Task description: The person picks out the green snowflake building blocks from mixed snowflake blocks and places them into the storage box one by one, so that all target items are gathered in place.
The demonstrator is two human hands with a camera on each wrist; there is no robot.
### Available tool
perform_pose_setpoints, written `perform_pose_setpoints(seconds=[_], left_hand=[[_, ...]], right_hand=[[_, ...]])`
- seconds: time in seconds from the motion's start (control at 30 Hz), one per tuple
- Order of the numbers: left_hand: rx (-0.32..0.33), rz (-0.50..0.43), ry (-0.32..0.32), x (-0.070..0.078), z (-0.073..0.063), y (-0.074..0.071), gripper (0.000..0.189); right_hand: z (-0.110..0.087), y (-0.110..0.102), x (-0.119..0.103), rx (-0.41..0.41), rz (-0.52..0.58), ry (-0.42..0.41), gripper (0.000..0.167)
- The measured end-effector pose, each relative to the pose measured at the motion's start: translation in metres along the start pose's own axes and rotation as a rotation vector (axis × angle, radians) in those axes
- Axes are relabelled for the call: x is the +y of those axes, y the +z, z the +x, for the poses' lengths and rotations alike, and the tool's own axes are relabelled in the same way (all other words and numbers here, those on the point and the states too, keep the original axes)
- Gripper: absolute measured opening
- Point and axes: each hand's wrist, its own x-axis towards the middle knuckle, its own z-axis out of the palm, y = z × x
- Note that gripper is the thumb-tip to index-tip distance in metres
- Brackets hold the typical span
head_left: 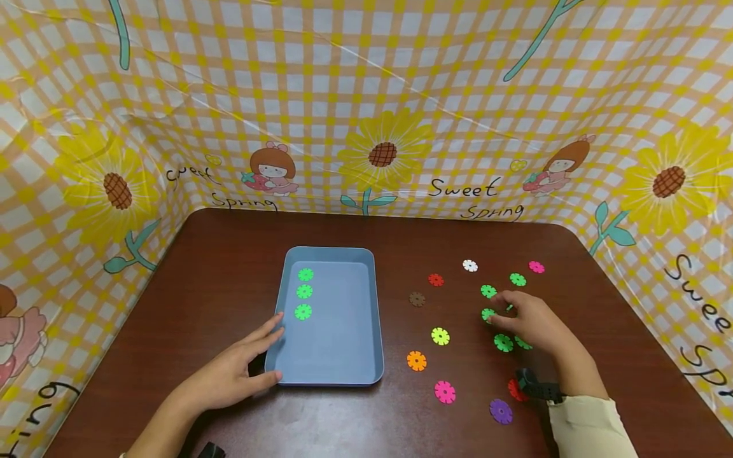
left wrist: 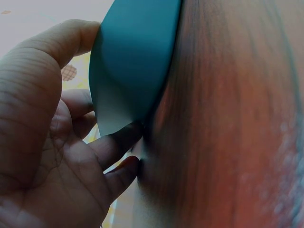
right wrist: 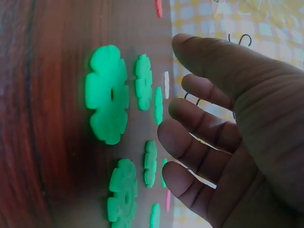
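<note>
A blue-grey tray [head_left: 338, 350] holds three green notched discs [head_left: 304, 291] in a column on its left side. My left hand [head_left: 231, 372] rests against the tray's left side, fingers spread and thumb near the front corner; the left wrist view shows the thumb touching the tray wall [left wrist: 135, 52]. Over a cluster of green discs [head_left: 503, 343] on the right hovers my right hand [head_left: 532, 321], thumb and fingers apart. In the right wrist view nothing sits between its fingers, and green discs [right wrist: 108, 95] lie beyond them. The hand partly hides some discs.
Loose discs lie between tray and right hand: brown [head_left: 417, 299], red [head_left: 436, 280], yellow [head_left: 440, 336], orange [head_left: 416, 361], pink [head_left: 445, 392] and purple [head_left: 501, 411]. White [head_left: 470, 266] and pink [head_left: 536, 267] ones lie farther back. A checked cloth [head_left: 321, 76] surrounds the brown table [head_left: 229, 254].
</note>
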Motion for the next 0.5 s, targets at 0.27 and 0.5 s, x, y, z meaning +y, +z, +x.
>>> perform_pose_setpoints(seconds=[0.27, 0.5], left_hand=[[0.004, 0.018, -0.001, 0.0017, 0.0003, -0.0006, 0.077], [0.008, 0.023, -0.004, 0.0013, 0.0001, -0.0003, 0.078]], right_hand=[[0.0025, 0.0054, 0.007, -0.032, 0.01, -0.02, 0.031], [0.005, 0.0094, 0.0094, -0.057, 0.004, -0.046, 0.033]])
